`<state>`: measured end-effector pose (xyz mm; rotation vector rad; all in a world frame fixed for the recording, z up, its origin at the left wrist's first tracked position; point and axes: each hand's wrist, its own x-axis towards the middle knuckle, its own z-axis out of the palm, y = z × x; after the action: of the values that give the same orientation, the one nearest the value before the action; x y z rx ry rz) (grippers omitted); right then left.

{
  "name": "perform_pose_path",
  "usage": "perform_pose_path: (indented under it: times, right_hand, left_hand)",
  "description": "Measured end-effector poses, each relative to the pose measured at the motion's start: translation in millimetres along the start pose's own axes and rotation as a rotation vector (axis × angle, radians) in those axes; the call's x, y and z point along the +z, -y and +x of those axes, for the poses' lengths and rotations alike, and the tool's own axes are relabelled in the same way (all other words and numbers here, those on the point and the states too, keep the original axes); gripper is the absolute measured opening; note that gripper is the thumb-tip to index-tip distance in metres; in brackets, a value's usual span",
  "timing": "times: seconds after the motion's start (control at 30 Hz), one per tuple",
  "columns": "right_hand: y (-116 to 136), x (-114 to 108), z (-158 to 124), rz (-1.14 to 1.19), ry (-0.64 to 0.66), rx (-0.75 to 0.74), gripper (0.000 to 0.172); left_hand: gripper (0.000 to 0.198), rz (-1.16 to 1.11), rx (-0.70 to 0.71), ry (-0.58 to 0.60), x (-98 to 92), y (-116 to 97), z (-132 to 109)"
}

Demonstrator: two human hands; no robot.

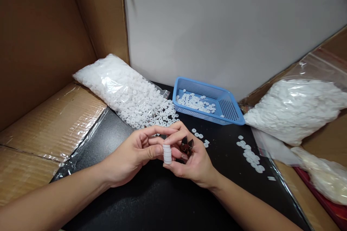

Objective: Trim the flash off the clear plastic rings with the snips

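Note:
Over the black table top [151,198] both hands meet around a short stack of white plastic rings [167,153]. My left hand [132,157] pinches the stack from the left with thumb and fingers. My right hand [189,158] is closed round it from the right and also holds a small dark metal tool [187,144] in its palm. A clear bag of white rings [121,90] lies open just behind my hands, with rings spilling onto the table. A blue mesh basket [230,110] with several white rings in it stands behind to the right.
Loose white rings [251,155] lie on the table right of my hands. Another clear bag of white parts [295,110] rests at the right on cardboard. A smaller bag [325,177] lies below it. Cardboard box walls [40,43] rise on the left; a grey wall stands behind.

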<state>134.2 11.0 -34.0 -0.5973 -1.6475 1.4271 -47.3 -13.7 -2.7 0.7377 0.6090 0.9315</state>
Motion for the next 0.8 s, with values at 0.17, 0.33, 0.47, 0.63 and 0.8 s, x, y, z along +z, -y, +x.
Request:
perform_pose_path:
  times: [0.17, 0.33, 0.47, 0.63, 0.8]
  right_hand:
    - [-0.1, 0.0, -0.9, 0.016, 0.011, -0.014, 0.031]
    - [-1.4, 0.2, -1.0, 0.007, 0.014, -0.027, 0.031]
    - [-1.6, 1.3, -0.7, -0.002, 0.012, -0.015, 0.030]
    - [-2.7, 2.3, -1.4, 0.009, 0.007, 0.009, 0.031]
    - [-3.3, 1.1, -1.3, 0.040, -0.008, -0.002, 0.031]
  left_hand:
    - [0.037, -0.002, -0.004, 0.046, -1.3, -0.3, -1.6]
    - [0.029, 0.011, -0.002, 0.015, -1.4, -1.6, -1.4]
    - [0.031, 0.014, 0.011, -0.042, -0.4, -2.1, -0.8]
    - [0.033, 0.033, 0.020, -0.077, -0.6, -1.5, -0.5]
    - [0.043, 0.019, -0.010, -0.016, -2.3, -0.8, -0.3]
